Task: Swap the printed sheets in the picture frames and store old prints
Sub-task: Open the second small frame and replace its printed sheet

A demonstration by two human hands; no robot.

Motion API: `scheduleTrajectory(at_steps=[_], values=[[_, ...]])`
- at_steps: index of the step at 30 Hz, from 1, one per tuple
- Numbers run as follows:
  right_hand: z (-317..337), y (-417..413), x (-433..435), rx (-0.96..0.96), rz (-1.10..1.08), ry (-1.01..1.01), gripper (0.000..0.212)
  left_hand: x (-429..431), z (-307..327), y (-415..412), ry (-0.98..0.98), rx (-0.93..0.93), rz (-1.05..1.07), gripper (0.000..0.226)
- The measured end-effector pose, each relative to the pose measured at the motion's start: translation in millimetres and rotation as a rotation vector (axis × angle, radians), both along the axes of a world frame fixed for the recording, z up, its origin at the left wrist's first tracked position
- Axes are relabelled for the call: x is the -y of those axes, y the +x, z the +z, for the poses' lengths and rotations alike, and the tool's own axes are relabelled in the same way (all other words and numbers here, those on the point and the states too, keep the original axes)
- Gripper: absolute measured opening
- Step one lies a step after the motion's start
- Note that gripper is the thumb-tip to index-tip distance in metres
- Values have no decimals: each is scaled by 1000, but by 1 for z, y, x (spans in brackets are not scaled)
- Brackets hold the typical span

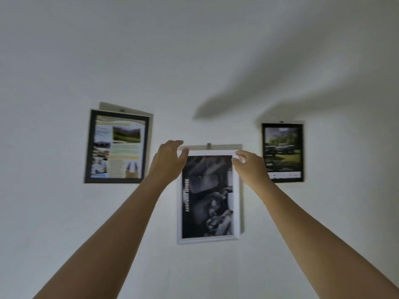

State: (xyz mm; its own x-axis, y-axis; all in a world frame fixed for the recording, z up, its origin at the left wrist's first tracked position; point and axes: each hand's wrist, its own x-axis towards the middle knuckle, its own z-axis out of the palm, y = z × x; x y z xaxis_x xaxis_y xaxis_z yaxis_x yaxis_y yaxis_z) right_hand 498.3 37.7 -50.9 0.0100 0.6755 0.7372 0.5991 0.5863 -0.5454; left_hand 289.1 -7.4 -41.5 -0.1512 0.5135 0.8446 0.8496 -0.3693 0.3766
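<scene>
A white picture frame [236,203] with a black-and-white print hangs on the wall in the middle, below a small hook [209,145]. Both my arms reach up to its top corners. My left hand [167,160] is at the top left corner with its fingers spread and curved; the thumb lies over the corner and wall shows between thumb and fingers. My right hand [250,167] is at the top right corner, with thumb and forefinger apart just over the corner. The picture is blurred, so I cannot tell whether the fingers touch the frame.
A black frame [87,147] with a green landscape leaflet hangs tilted at the left. A smaller black frame [302,152] with a print of cars on grass hangs at the right. Bare white wall [194,61] surrounds them, with arm shadows above.
</scene>
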Motion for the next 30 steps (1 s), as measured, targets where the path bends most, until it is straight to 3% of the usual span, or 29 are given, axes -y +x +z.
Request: scheduleTrajectory(at_steps=[6,14,22,30], values=[[-17,119,2,32,-105,-52,40,-20,-18,123,-134,-44,-138,46],[-21,226,-32,17,-213,-101,40,-79,-11,223,-223,-123,-215,50],[-2,264,-129,-89,-230,-36,37,-165,9,256,24,31,-150,58],[-2,250,-204,-298,-144,52,34,-223,-3,252,115,106,-219,53]])
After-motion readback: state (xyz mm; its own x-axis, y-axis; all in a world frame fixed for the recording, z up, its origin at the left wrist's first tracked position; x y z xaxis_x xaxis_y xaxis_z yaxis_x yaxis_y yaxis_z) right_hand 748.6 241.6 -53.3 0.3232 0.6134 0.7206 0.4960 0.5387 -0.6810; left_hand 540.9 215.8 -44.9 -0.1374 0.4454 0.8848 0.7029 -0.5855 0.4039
